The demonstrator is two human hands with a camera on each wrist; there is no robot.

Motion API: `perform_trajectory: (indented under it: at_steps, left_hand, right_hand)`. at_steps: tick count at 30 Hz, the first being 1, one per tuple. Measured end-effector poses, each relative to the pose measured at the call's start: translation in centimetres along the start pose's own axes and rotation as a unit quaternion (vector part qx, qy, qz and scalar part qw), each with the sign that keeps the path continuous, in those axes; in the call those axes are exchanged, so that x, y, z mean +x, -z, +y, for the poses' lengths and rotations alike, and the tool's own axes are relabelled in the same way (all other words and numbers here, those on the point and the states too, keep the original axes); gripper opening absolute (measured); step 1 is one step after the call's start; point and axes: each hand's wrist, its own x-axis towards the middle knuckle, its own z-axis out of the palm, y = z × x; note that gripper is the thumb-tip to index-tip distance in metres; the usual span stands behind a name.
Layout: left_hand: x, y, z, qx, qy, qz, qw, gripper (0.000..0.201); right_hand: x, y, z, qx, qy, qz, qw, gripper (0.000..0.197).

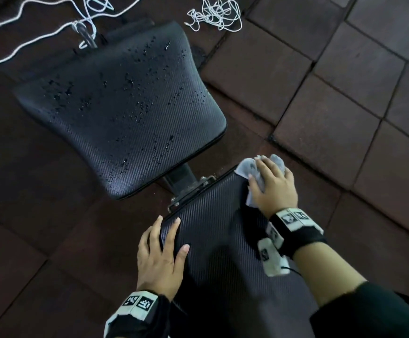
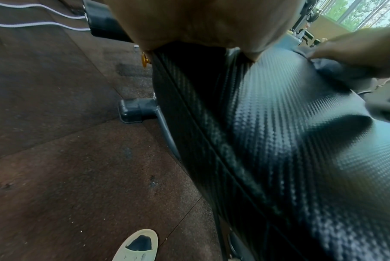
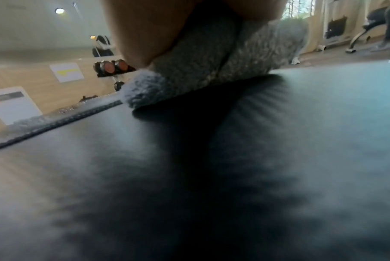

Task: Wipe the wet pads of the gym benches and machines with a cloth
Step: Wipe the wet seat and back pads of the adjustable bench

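Note:
A black bench has two pads. The far seat pad (image 1: 125, 113) is covered in water drops. The near long pad (image 1: 213, 228) (image 2: 290, 141) (image 3: 189, 176) looks dry. My right hand (image 1: 269, 184) presses a crumpled grey cloth (image 1: 247, 168) (image 3: 202, 79) onto the long pad's far right corner, fingers curled round the cloth. My left hand (image 1: 162, 247) rests on the long pad's far left edge, fingers over the side and thumb on top. In the left wrist view the cloth (image 2: 337, 68) lies under the right hand (image 2: 357, 49).
Dark rubber floor tiles (image 1: 332, 93) surround the bench. White cord (image 1: 215, 15) lies tangled beyond the seat pad. A metal hinge bracket (image 1: 189, 184) joins the two pads. A bench foot (image 2: 135, 111) and my shoe (image 2: 138, 247) are on the floor at left. Dumbbells (image 3: 113, 68) stand far off.

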Motion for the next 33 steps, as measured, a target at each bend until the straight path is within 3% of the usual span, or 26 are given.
perform_trajectory:
  at_steps: [4,7,10,12,16,19,22,25,27,29,31,33]
  left_hand:
    - [0.2,0.1,0.1,0.007,-0.004,0.0,1.0,0.06]
    - [0.2,0.0,0.1,0.013,-0.002,-0.001,1.0,0.06]
    - [0.2,0.0,0.0,0.009,-0.001,-0.001,1.0,0.06]
    - [0.1,0.1,0.0,0.005,-0.002,0.001,1.0,0.06]
    - [0.0,0.1,0.1,-0.003,0.002,0.003,1.0,0.06]
    - [0.0,0.0,0.1,0.0,0.001,0.003,1.0,0.06]
    - [0.0,-0.1,0.0,0.0,-0.001,0.004,1.0,0.061]
    - [0.1,0.0,0.1,0.003,0.004,0.0,1.0,0.06]
    - [0.2,0.0,0.1,0.007,0.007,-0.006,1.0,0.06]
    - [0.1,0.0,0.1,0.01,0.01,-0.003,1.0,0.061]
    - [0.1,0.0,0.0,0.004,0.013,0.0,1.0,0.062]
    - [0.1,-0.1,0.0,-0.003,0.009,0.008,1.0,0.065]
  right_hand:
    - [0.0,-0.7,-4.1,-0.047,0.105,0.021,0.993,0.043]
    - [-3.8,-1.2,-4.7,-0.017,0.248,-0.061,0.967,0.045]
    - [-7.9,-0.3,-2.6,0.002,0.314,-0.105,0.944,0.049]
    - [-9.5,0.6,0.1,0.005,0.295,-0.083,0.952,0.049]
    - [-8.5,1.5,4.3,-0.01,0.176,-0.03,0.984,0.045]
    - [-5.0,0.7,3.4,-0.002,0.068,-0.024,0.997,0.047]
    - [-1.7,0.1,-0.7,-0.022,0.039,-0.018,0.999,0.049]
    - [-1.2,-0.1,-5.2,-0.034,0.164,-0.026,0.986,0.047]
    - [-2.6,-0.7,-6.8,-0.025,0.29,-0.081,0.953,0.044]
    - [-3.8,-0.8,-6.6,-0.008,0.371,-0.137,0.918,0.043]
    - [-3.4,-0.3,-4.3,0.007,0.408,-0.151,0.9,0.043]
    - [-2.0,0.4,-1.0,0.001,0.387,-0.135,0.912,0.044]
